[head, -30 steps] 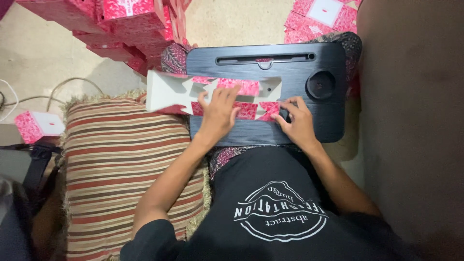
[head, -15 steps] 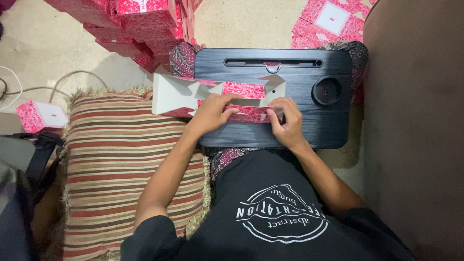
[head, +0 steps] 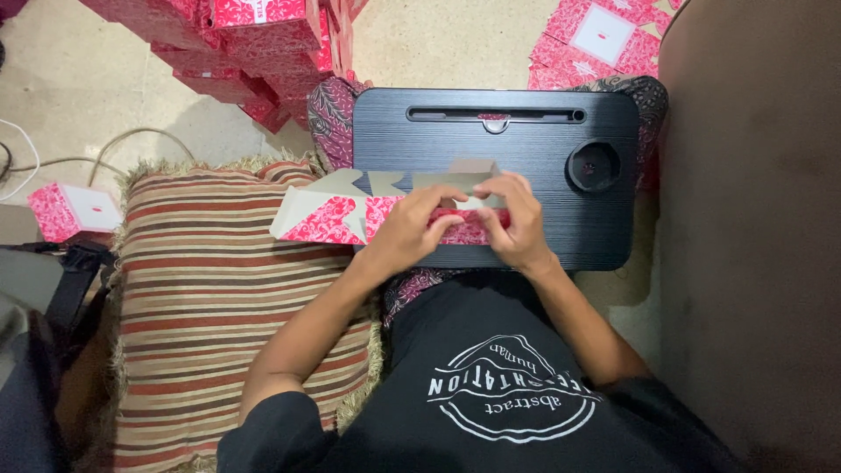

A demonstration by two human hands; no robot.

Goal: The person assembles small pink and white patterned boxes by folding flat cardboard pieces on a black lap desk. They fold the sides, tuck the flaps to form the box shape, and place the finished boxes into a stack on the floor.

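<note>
Two hands meet over the flat pink box blank (head: 350,215) that lies across the near left edge of our black lap bench (head: 561,210), its left end hanging out past the bench above the striped cushion (head: 219,307). Our left hand (head: 412,229) has its fingers curled down on the middle of the blank, pinching a panel, and our right hand (head: 517,219) presses its fingers together on the same strip just beside it, thumb tucked under; both are clamped on the card rather than spread. As we judge it, the folding is only begun: the side flaps at the left are still splayed flat and pale side up, no walls stand, and nothing yet has the shape of a box. What is done elsewhere shows in the stack of finished pink boxes (head: 254,44) at the top left and one closed box (head: 74,210) on the floor beside the cushion; more flat blanks (head: 596,39) wait at the top right, so plenty seems left. We cannot see the crease under our fingers, nor how far the right end of the blank reaches, since our hands cover it. The stack and the spare blanks are cut off by the top edge, and the dark shapes at the far left are too cropped to make out.
</note>
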